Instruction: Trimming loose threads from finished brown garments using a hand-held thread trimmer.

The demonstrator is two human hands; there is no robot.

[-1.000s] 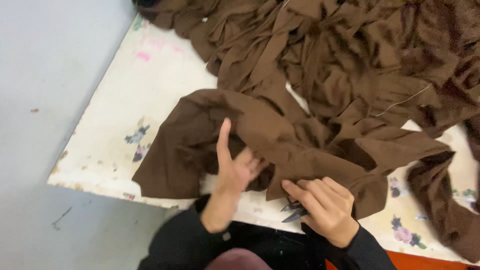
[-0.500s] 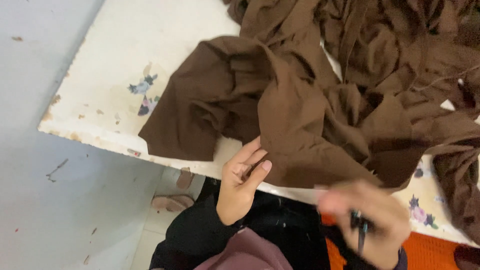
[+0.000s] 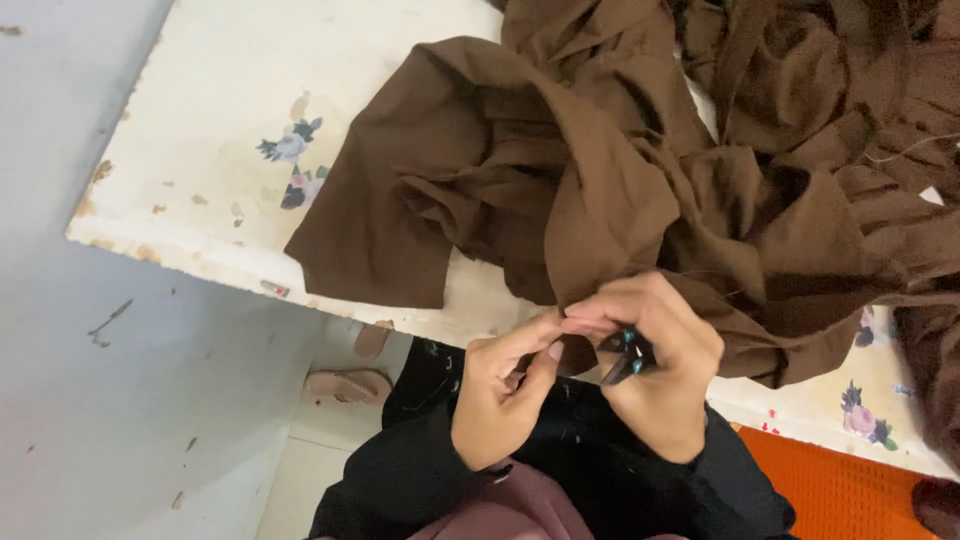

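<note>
Cloth (image 3: 560, 190), dark brown, crumpled, heaped

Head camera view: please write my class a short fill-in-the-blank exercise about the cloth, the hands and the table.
1. The cloth heaped on the table is ____ in colour.
2. The right hand holds a small dark ____ at the cloth's edge.
3. The white table is printed with small ____.
4. Both hands meet at the cloth's ____ edge, the left hand pinching it.

Missing words: brown; cutting tool; flowers; near
</note>
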